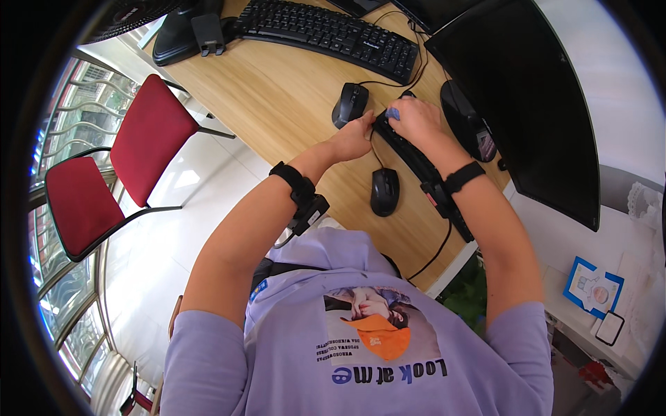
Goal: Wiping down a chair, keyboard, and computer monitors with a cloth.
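My right hand [419, 118] is bent over the far part of a narrow-looking black keyboard [403, 145], with a small bluish cloth [393, 113] pinched under its fingers against the keys. Close by on the left, my left hand [355, 139] reaches to the keyboard's long edge; whether its fingers grip that edge is hidden. One black mouse [349, 105] rests just beyond my left hand. A second, corded black mouse [385, 192] lies nearer to me, its cable running up beside my left hand. Both wrists wear black straps with small devices.
Another black keyboard [333, 36] lies along the far side of the wooden desk [270, 99]. A large monitor [520, 104] on a round black base [468, 122] stands at the right. A red chair [153, 140] is on the left. A cable hangs over the desk's near edge.
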Tool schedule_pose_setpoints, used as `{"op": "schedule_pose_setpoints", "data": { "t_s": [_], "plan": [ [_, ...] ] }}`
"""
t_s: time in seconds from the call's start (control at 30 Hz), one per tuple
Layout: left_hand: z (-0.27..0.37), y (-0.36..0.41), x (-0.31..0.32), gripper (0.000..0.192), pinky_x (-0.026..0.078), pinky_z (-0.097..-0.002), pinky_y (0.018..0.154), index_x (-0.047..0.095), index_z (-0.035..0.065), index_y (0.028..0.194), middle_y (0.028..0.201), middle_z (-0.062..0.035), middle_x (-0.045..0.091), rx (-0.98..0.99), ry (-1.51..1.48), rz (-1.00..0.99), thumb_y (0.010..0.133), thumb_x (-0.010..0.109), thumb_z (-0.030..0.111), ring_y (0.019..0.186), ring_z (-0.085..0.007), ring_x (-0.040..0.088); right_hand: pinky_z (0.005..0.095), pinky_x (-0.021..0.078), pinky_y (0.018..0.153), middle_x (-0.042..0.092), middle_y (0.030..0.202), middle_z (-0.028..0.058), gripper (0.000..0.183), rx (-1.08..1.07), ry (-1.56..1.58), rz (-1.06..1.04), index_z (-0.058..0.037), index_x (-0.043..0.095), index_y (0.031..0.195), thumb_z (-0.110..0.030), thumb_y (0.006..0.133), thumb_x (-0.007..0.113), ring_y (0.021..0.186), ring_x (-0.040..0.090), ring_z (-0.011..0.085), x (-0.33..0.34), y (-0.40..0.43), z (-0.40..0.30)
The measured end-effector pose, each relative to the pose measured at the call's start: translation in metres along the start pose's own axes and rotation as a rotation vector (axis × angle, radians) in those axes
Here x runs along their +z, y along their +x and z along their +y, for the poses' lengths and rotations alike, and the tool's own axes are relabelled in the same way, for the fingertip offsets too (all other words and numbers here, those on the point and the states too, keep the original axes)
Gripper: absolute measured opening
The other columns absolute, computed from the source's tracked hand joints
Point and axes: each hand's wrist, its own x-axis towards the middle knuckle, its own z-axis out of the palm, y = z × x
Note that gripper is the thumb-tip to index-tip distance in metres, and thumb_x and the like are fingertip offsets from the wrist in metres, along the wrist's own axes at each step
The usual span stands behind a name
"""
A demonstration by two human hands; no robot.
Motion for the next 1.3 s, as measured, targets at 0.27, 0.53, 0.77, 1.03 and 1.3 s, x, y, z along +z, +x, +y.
{"op": "schedule_pose_setpoints", "data": {
  "t_s": [0.27, 0.53, 0.77, 1.03, 1.3],
  "plan": [
    [-0.007, -0.002, 0.003, 0.071, 0.040, -0.0301, 0.096, 0.020, -0.0054, 0.138, 0.135, -0.0187, 0.041, 0.031, -0.086, 0.012, 0.070, 0.042, -0.007, 0.119, -0.0268, 0.047, 0.0356, 0.0500, 0.071, 0.066, 0.084, 0.0070, 0.015, -0.041, -0.151, -0.171, -0.0139, 0.067, 0.082, -0.021, 0.069, 0.069, 0.084, 0.063, 0.0251, 0.001, -0.019, 0.011],
    [-0.004, -0.004, 0.000, 0.072, 0.040, -0.0292, 0.096, 0.018, -0.0058, 0.139, 0.136, -0.0185, 0.040, 0.023, -0.048, -0.003, 0.071, 0.041, -0.007, 0.118, -0.0260, 0.048, 0.0381, 0.0495, 0.069, 0.065, 0.081, 0.0090, 0.014, 0.024, -0.064, -0.148, -0.0139, 0.067, 0.081, -0.021, 0.070, 0.065, 0.082, 0.063, 0.0274, -0.014, -0.024, 0.016],
    [-0.004, -0.001, 0.002, 0.072, 0.039, -0.0296, 0.096, 0.018, -0.0065, 0.138, 0.135, -0.0183, 0.041, 0.035, -0.019, -0.023, 0.070, 0.041, -0.008, 0.120, -0.0261, 0.047, 0.0367, 0.0493, 0.071, 0.064, 0.087, 0.0077, 0.015, -0.002, -0.070, -0.003, -0.0139, 0.066, 0.082, -0.022, 0.070, 0.068, 0.084, 0.062, 0.0262, 0.003, 0.001, 0.001],
    [-0.006, -0.002, 0.005, 0.072, 0.039, -0.0300, 0.097, 0.019, -0.0047, 0.139, 0.135, -0.0191, 0.040, 0.045, -0.043, -0.002, 0.070, 0.040, -0.009, 0.120, -0.0260, 0.047, 0.0373, 0.0501, 0.070, 0.065, 0.085, 0.0077, 0.016, -0.024, -0.176, -0.213, -0.0133, 0.066, 0.082, -0.020, 0.068, 0.069, 0.083, 0.063, 0.0260, 0.000, -0.041, 0.029],
    [-0.005, -0.008, 0.000, 0.072, 0.037, -0.0295, 0.098, 0.017, -0.0050, 0.139, 0.137, -0.0193, 0.039, 0.062, -0.023, -0.004, 0.071, 0.039, -0.010, 0.122, -0.0264, 0.045, 0.0365, 0.0503, 0.069, 0.064, 0.085, 0.0074, 0.013, -0.027, 0.053, 0.125, -0.0121, 0.066, 0.080, -0.021, 0.071, 0.063, 0.081, 0.063, 0.0253, 0.006, -0.023, -0.013]
  ]
}}
